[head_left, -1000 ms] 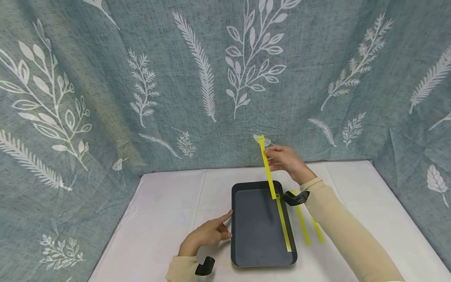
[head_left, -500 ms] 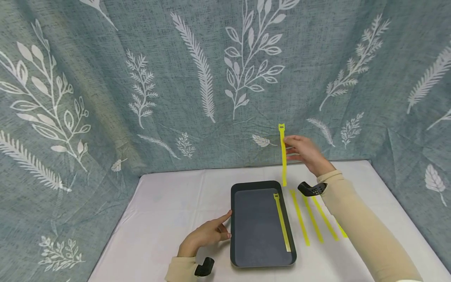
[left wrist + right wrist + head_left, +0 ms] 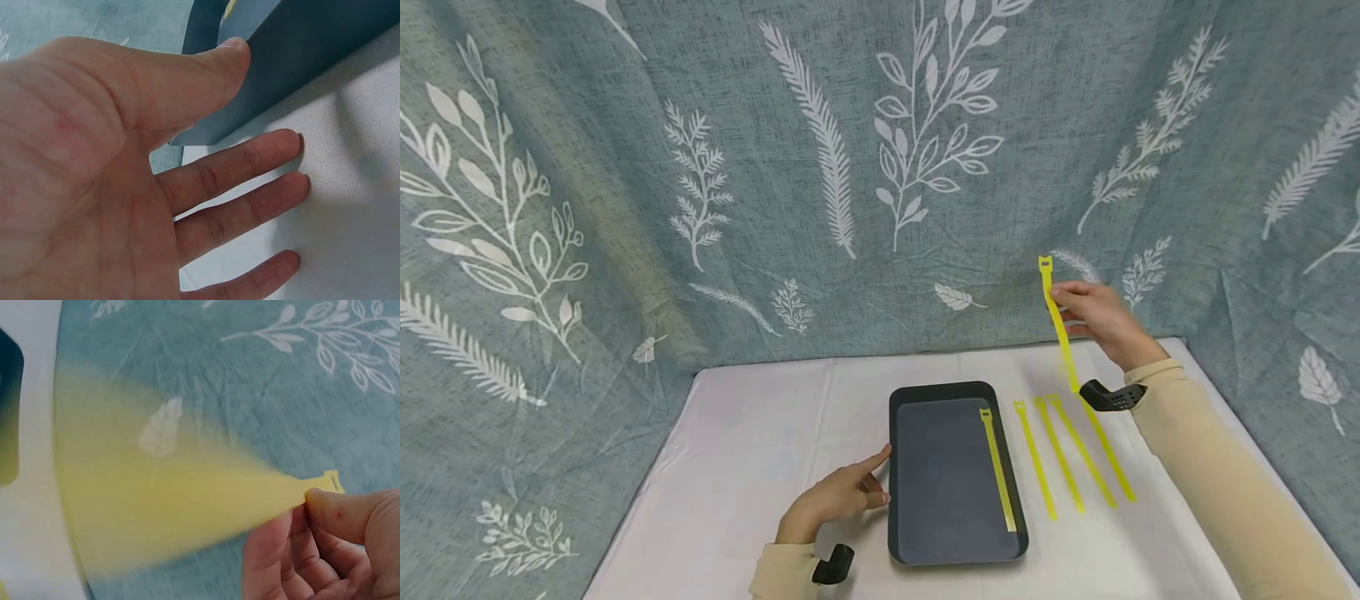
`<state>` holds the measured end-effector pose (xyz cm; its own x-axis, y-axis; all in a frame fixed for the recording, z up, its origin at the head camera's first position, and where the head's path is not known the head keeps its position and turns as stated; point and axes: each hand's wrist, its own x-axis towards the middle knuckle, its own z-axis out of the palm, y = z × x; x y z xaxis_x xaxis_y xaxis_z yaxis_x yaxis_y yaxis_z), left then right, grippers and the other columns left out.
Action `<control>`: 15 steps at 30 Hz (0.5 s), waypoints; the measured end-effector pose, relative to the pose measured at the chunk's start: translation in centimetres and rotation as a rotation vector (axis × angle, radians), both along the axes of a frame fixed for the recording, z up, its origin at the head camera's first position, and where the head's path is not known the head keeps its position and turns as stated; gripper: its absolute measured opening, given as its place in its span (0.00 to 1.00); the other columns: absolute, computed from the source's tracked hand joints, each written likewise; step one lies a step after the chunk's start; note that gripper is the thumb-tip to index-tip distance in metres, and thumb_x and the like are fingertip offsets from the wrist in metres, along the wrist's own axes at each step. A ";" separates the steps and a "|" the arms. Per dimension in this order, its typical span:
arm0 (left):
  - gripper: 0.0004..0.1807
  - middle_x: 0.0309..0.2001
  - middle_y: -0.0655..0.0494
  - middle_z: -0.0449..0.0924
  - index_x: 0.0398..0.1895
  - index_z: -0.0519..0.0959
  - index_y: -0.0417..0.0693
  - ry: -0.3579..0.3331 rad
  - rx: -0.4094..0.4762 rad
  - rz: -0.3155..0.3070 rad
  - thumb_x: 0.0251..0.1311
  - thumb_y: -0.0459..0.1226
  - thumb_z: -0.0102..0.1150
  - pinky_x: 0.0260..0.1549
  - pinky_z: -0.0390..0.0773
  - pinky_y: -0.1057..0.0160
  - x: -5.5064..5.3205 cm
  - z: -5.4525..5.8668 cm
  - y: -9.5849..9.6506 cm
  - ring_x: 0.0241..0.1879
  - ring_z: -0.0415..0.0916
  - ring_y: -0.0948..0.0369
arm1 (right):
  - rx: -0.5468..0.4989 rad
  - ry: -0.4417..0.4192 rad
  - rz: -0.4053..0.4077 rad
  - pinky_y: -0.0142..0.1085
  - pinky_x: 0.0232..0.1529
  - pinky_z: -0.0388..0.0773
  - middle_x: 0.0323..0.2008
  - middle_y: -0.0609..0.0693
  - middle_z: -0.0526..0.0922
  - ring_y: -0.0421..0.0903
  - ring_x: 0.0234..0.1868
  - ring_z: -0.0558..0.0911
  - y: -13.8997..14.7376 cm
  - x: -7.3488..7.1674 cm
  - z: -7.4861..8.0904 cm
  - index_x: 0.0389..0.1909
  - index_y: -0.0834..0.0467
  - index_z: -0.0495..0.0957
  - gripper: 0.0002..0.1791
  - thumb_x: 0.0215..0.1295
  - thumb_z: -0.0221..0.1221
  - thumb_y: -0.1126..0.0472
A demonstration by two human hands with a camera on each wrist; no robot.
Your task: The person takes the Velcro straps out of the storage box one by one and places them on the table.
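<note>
My right hand (image 3: 1101,321) pinches a yellow hook-and-loop cable tie (image 3: 1063,342) near its slotted head, between thumb and fingers. The tie hangs above the right back of the table; in the right wrist view its long tail is a wide blur. A dark grey rectangular tray (image 3: 940,483) lies on the table, with one yellow cable tie (image 3: 997,471) flat along its right side. At the tray's left wall, my left hand (image 3: 838,497) rests with loosely extended fingers. In the left wrist view the thumb (image 3: 219,72) touches the tray, while other fingers reach towards the tablecloth.
Several more yellow cable ties (image 3: 1060,454) lie side by side right of the tray, heads towards the back. White cloth (image 3: 760,450) covers the table. Behind it hangs a blue-green curtain (image 3: 842,308) with white leaf prints.
My right hand has moved right, from above the tray's back right corner to beyond the loose ties, carrying the cable tie. More of the ties on the table now show. The left hand stays put.
</note>
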<state>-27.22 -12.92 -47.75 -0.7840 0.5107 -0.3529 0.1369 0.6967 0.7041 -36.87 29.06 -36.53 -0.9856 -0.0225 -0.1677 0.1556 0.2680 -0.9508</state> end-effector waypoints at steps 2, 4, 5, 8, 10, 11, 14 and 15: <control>0.43 0.41 0.53 0.82 0.80 0.57 0.49 -0.002 -0.004 0.000 0.65 0.39 0.66 0.46 0.76 0.52 0.0 0.1 0.0 0.39 0.77 0.60 | 0.014 -0.006 -0.008 0.34 0.42 0.80 0.44 0.39 0.77 0.37 0.40 0.80 0.7 0.2 0.0 0.74 0.62 0.63 0.34 0.78 0.51 0.44; 0.43 0.41 0.53 0.83 0.80 0.57 0.49 -0.003 -0.004 0.001 0.65 0.39 0.66 0.47 0.76 0.50 0.0 0.1 0.0 0.40 0.77 0.60 | 0.030 -0.009 -0.011 0.33 0.41 0.80 0.44 0.39 0.77 0.37 0.40 0.80 1.5 0.4 -0.2 0.74 0.62 0.62 0.34 0.78 0.50 0.43; 0.43 0.41 0.53 0.83 0.80 0.57 0.49 -0.004 -0.005 0.001 0.65 0.39 0.66 0.47 0.76 0.50 0.0 0.1 0.0 0.40 0.77 0.60 | 0.031 -0.010 -0.013 0.33 0.41 0.81 0.44 0.39 0.77 0.37 0.40 0.80 1.8 0.5 -0.2 0.74 0.62 0.62 0.34 0.78 0.50 0.43; 0.43 0.41 0.53 0.83 0.80 0.57 0.49 -0.004 -0.008 0.005 0.65 0.39 0.66 0.48 0.76 0.50 0.0 0.1 -0.1 0.40 0.78 0.60 | 0.027 -0.015 -0.012 0.32 0.41 0.81 0.40 0.35 0.78 0.35 0.38 0.80 2.8 0.8 -0.6 0.72 0.62 0.63 0.33 0.78 0.50 0.43; 0.43 0.41 0.53 0.83 0.80 0.57 0.49 -0.005 -0.007 0.005 0.65 0.39 0.66 0.47 0.76 0.50 0.0 0.1 -0.1 0.40 0.78 0.60 | 0.025 -0.025 -0.011 0.32 0.41 0.81 0.38 0.32 0.78 0.34 0.38 0.79 3.4 1.1 -0.8 0.72 0.61 0.63 0.33 0.78 0.50 0.43; 0.43 0.41 0.53 0.83 0.80 0.57 0.49 -0.006 -0.007 0.005 0.65 0.39 0.66 0.47 0.76 0.50 0.0 0.1 0.0 0.40 0.78 0.60 | 0.026 -0.030 -0.010 0.31 0.41 0.81 0.38 0.31 0.78 0.34 0.38 0.79 3.8 1.3 -0.9 0.73 0.61 0.62 0.33 0.78 0.50 0.43; 0.42 0.41 0.53 0.83 0.80 0.57 0.49 -0.008 -0.002 0.003 0.65 0.39 0.66 0.47 0.76 0.51 0.0 0.1 0.0 0.40 0.77 0.60 | 0.055 -0.047 -0.004 0.31 0.42 0.81 0.41 0.33 0.77 0.33 0.38 0.79 4.7 1.7 -1.3 0.76 0.63 0.58 0.37 0.78 0.49 0.43; 0.42 0.41 0.53 0.82 0.80 0.57 0.49 -0.009 -0.001 0.003 0.65 0.39 0.66 0.47 0.76 0.51 0.0 0.1 0.1 0.40 0.77 0.60 | 0.069 -0.050 -0.002 0.31 0.42 0.81 0.44 0.35 0.76 0.33 0.38 0.79 5.0 1.8 -1.5 0.77 0.63 0.57 0.38 0.78 0.49 0.42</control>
